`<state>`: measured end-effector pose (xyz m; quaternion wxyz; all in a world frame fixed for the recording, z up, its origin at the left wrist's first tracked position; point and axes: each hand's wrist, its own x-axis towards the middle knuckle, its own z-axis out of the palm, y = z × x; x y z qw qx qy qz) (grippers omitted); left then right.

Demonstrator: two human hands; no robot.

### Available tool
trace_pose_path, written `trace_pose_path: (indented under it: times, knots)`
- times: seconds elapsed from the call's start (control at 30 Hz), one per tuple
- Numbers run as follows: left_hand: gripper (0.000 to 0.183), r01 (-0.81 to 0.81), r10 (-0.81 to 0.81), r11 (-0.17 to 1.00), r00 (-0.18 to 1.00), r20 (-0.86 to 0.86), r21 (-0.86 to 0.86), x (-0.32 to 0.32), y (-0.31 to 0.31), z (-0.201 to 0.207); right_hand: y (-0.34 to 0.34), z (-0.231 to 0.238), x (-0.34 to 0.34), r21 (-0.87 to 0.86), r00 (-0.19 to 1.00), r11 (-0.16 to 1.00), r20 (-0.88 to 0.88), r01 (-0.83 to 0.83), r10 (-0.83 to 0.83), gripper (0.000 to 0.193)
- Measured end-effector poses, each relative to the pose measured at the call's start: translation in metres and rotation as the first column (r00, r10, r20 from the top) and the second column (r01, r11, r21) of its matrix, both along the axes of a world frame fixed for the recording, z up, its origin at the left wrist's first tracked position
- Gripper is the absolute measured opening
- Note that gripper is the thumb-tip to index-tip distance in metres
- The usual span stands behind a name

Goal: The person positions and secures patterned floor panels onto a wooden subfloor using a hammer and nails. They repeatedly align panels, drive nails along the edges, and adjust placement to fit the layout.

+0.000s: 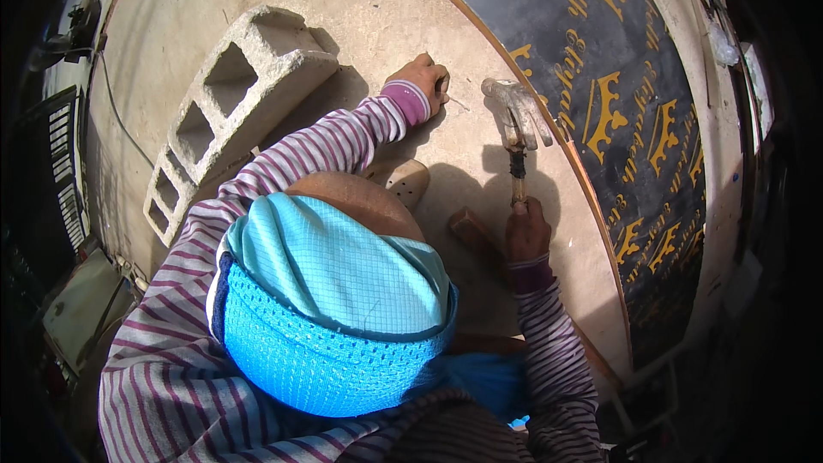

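1. Foreground: a blue knitted cap [330,326] over a light blue cloth fills the lower centre; striped sleeves [171,377] run out from it on both sides
2. Right hand [525,231]: the fingers are closed tight round the lower end of a hammer handle, with the wrist in a dark cuff just below
3. Hammer [516,124]: the handle stands upward from the right hand and the pale metal claw head, blurred, lies over the board near its edge
4. Wooden block [471,230]: a small brown piece lying on the board just beside the right hand, on its left
5. Left hand [423,81]: stretched out to the board, the fingers curled and pinched together at a point on the surface; whatever thin thing they pinch is too small to tell
6. Board [377,9]: a pale, dusty sheet on the ground that carries both hands
7. Concrete block [231,103]: a grey hollow block resting on the board's left part, well apart from the hammer
8. Patterned sheet [617,51]: a dark panel with golden crowns, touching the board's right edge
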<state>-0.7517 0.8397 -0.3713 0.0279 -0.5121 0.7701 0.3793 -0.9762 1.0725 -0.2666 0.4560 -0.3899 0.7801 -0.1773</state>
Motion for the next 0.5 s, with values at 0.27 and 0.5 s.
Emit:
trace_pose_path:
  times: [0.27, 0.5]
  knots:
    - [0.022, -0.010, 0.010, 1.000, 1.000, 0.004, -0.009, -0.001, 0.000, 0.001, 0.000, -0.013, 0.018, 0.052, 0.971, 0.980, -0.131, -0.195, 0.200, 0.029]
    - [0.018, 0.020, -0.025, 0.997, 0.998, -0.060, -0.070, 0.003, 0.002, -0.001, -0.002, 0.003, 0.013, -0.002, 1.000, 1.000, 0.010, -0.019, 0.019, 0.029]
